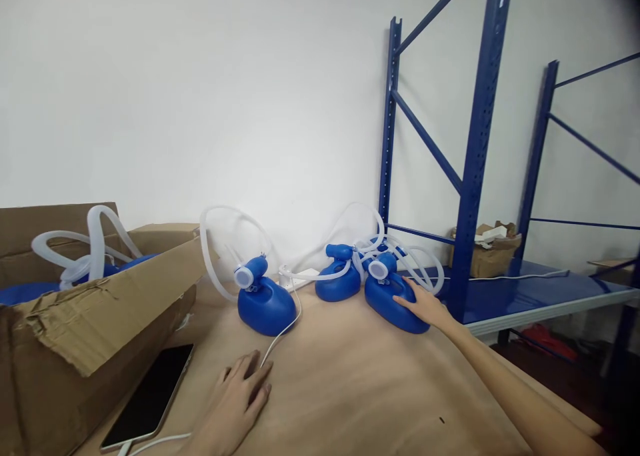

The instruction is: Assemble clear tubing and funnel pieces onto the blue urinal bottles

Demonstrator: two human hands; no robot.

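Note:
My right hand (423, 306) is on a blue plastic urinal bottle (387, 303), with the thumb over its near side and the fingers at its handle. That bottle lies tilted on the brown-covered table and has a white-capped neck facing me. My left hand (237, 399) rests on the table with its fingers apart and slightly bent, beside a thin white cable (280, 334). It holds nothing that I can see. Ahead of it sits another blue urinal bottle (267, 306) with a looped clear hose (205, 243). A third bottle (337, 283) stands further back, near the wall.
An open cardboard box (115, 309) at the left holds more blue bottles and hoses. A dark-screened tablet (150, 396) lies beside it. A white power strip (300, 279) is at the wall. Blue metal shelving (480, 136) rises on the right, with a small carton (493, 253) on it.

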